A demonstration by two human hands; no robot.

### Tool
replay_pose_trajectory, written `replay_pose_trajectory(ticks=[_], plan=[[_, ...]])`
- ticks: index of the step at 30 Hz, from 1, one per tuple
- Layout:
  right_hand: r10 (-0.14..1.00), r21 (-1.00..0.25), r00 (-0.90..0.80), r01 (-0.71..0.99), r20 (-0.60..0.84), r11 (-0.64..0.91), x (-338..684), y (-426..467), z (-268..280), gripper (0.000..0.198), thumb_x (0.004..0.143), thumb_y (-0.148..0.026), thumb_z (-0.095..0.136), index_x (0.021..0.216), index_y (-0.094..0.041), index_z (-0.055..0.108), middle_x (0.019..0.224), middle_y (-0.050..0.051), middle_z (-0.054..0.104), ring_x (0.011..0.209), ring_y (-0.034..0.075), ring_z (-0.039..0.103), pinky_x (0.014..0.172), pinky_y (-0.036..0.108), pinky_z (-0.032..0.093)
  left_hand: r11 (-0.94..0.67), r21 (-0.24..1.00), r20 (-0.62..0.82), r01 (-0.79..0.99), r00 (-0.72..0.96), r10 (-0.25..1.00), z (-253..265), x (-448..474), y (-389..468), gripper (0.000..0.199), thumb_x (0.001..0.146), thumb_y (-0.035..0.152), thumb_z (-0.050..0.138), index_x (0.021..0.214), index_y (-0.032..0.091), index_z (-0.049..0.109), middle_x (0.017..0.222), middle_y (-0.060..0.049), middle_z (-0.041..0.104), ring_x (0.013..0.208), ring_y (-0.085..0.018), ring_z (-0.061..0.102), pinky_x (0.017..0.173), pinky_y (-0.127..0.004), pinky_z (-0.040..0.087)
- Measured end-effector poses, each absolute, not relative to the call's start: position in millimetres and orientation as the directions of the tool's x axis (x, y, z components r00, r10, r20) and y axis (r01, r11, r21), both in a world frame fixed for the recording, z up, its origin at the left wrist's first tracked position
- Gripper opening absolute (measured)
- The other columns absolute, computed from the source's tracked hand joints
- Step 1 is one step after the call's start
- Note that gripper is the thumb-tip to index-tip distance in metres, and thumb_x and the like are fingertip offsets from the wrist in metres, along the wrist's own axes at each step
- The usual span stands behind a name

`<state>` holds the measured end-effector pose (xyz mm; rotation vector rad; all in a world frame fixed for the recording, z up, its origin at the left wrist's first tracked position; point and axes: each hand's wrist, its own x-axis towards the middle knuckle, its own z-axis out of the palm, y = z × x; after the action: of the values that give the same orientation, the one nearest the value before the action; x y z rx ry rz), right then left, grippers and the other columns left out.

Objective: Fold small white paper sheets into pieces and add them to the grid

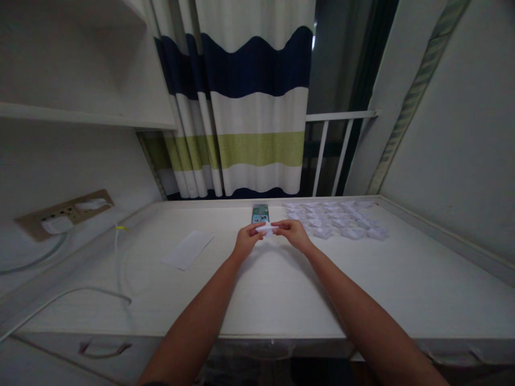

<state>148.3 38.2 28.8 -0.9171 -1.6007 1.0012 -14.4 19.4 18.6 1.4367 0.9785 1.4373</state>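
Observation:
Both of my hands meet over the middle of the white desk (281, 289). My left hand (246, 240) and my right hand (295, 232) pinch the two ends of a small white folded paper (267, 229), held just above the desk top. Right behind the paper lies a phone (260, 213) with a lit screen. To the right of my right hand, several small folded white paper pieces (336, 219) lie in rows on the desk.
A flat white paper sheet (187, 249) lies on the left of the desk. A white cable (94, 289) runs from a wall power strip (64, 213) at left. A striped curtain (249, 107) and a white railing (340, 145) stand behind; a wall borders the right.

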Motion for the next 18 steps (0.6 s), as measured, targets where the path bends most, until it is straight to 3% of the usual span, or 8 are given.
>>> replay_pose_trajectory(ticks=[9, 18], plan=[[0.912, -0.932, -0.248, 0.075, 0.326, 0.353, 150.8, 37.2, 31.5, 0.031, 0.053, -0.029, 0.068, 0.080, -0.012, 0.067, 0.063, 0.004, 0.066, 0.057, 0.014, 0.060, 0.059, 0.027, 0.048, -0.326, 0.945, 0.325, 0.005, 0.051, 0.944, 22.5, -18.5, 18.2, 0.027, 0.056, 0.023, 0.067, 0.082, 0.015, 0.068, 0.067, -0.002, 0.066, 0.057, -0.012, 0.056, 0.058, -0.026, 0.047], [0.908, -0.955, -0.310, 0.005, 0.281, 0.297, 152.1, 37.1, 32.2, 0.034, 0.052, -0.033, 0.069, 0.079, -0.012, 0.067, 0.063, 0.003, 0.066, 0.059, 0.014, 0.061, 0.064, 0.030, 0.051, -0.326, 0.946, 0.324, 0.005, 0.073, 0.943, 22.4, -20.5, 17.7, 0.028, 0.056, 0.024, 0.067, 0.083, 0.015, 0.068, 0.072, -0.003, 0.067, 0.056, -0.011, 0.055, 0.058, -0.026, 0.047]])
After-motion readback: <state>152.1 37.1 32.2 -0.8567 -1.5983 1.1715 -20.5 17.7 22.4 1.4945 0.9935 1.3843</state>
